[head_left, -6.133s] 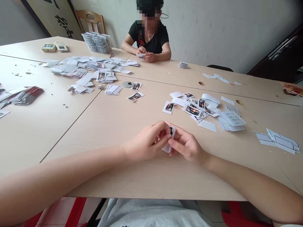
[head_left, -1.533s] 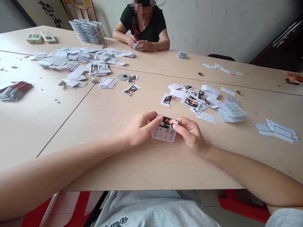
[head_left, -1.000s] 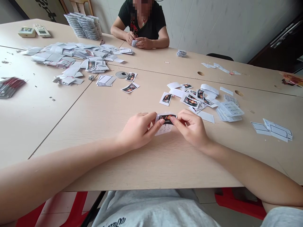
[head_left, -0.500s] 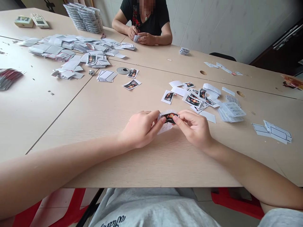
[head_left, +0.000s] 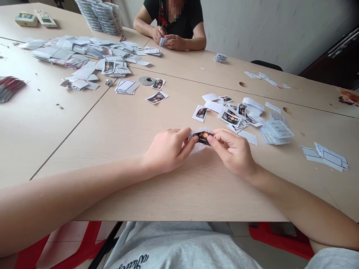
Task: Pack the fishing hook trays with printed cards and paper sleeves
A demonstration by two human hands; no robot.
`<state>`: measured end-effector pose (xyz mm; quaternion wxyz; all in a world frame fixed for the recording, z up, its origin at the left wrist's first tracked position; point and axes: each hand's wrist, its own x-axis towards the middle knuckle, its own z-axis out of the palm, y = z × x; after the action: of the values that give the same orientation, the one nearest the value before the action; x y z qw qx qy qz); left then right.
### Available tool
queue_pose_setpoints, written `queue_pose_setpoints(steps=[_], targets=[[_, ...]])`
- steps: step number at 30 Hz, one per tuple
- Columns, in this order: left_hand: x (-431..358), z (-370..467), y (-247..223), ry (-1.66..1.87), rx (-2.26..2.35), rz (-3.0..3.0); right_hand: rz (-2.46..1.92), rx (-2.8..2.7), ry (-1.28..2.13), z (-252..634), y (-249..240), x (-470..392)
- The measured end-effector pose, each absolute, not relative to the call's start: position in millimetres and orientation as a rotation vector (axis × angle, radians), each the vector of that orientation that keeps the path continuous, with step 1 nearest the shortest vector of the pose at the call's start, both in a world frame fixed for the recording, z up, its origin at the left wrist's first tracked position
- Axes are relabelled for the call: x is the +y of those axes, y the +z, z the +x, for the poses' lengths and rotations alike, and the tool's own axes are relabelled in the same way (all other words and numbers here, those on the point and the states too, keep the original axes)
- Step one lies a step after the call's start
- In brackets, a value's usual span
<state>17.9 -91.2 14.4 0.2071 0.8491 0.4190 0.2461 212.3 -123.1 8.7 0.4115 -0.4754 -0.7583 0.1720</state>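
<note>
Since a second and a half ago, the box has tipped flatter to the view, showing less of its clear front below the label. The left hand pinches box and label at one end; the right hand pinches the label's other end — both thumbs on top, above the desk. The step in hand seems to be seating the label; the next move likely calls for straight edges and even thumb pressure. Just beyond lie loose labels, with more boxes beside them — then, across the desk, a co-worker.
</note>
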Motion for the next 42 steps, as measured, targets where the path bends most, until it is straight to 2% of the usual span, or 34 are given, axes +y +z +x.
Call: queue_pose_setpoints(steps=[19,27,42], targets=[[-87.9,18.8,13.9,0.706,1.163,2.254,-1.205,-1.905,0.531,216.1,15.0,-127.4],[-86.4,17.7,13.9,0.734,1.071,2.165,-1.227,-1.882,0.309,221.4,15.8,-119.5],[-86.3,15.6,9.9,0.719,0.953,2.074,-1.299,-1.868,0.321,219.8,16.8,-121.1]])
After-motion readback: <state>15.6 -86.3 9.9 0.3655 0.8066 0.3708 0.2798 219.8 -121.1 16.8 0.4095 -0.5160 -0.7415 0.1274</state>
